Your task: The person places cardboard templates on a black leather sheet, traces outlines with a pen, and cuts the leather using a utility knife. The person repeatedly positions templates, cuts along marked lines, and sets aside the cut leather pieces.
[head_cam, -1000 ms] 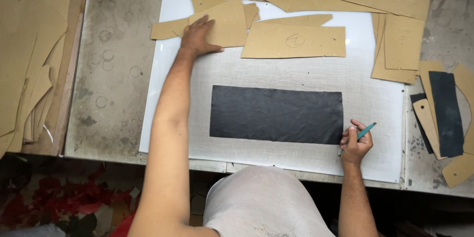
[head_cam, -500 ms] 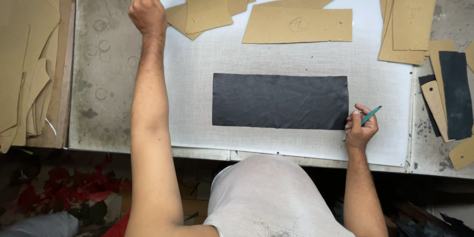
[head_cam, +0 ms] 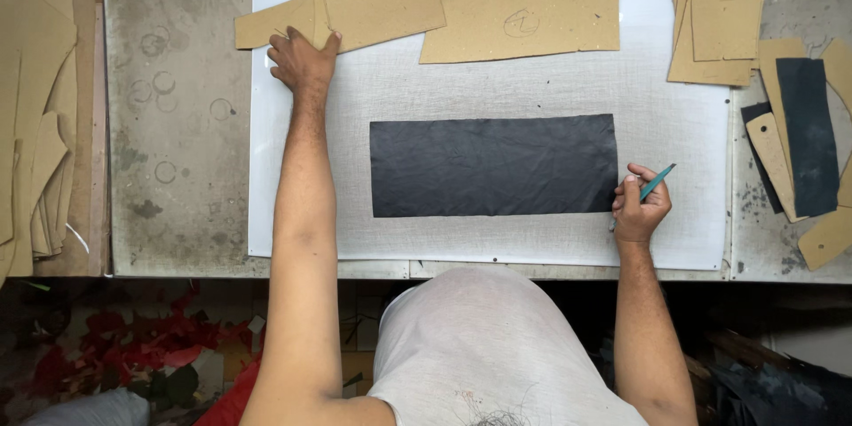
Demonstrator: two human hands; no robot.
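Cardboard pattern pieces (head_cam: 382,0) lie in a loose overlapping heap at the far edge of the white cutting board (head_cam: 674,124), and the left hand (head_cam: 302,58) rests on the near edge of that heap, fingers bent over the lower corner of a tan piece, touching it; whether it actually pinches the card cannot be told. The arm reaches straight out from the body across the board's left side.

Nearer the person, a long black rectangular sheet (head_cam: 493,166) lies flat in the middle of the board, its long sides running left to right. Just beside its right short end sits the right hand (head_cam: 639,209), curled closed around a slim teal tool (head_cam: 658,182) whose tip points up and to the right, away from the sheet.

Another long tan piece (head_cam: 519,27) lies right of the heap. More tan cards (head_cam: 719,13) are stacked at the board's far right corner, and on the grey stained bench (head_cam: 177,124) beyond them are further tan shapes with a black strip (head_cam: 809,133) on top. A pile of cardboard (head_cam: 35,106) fills the bench's left edge.
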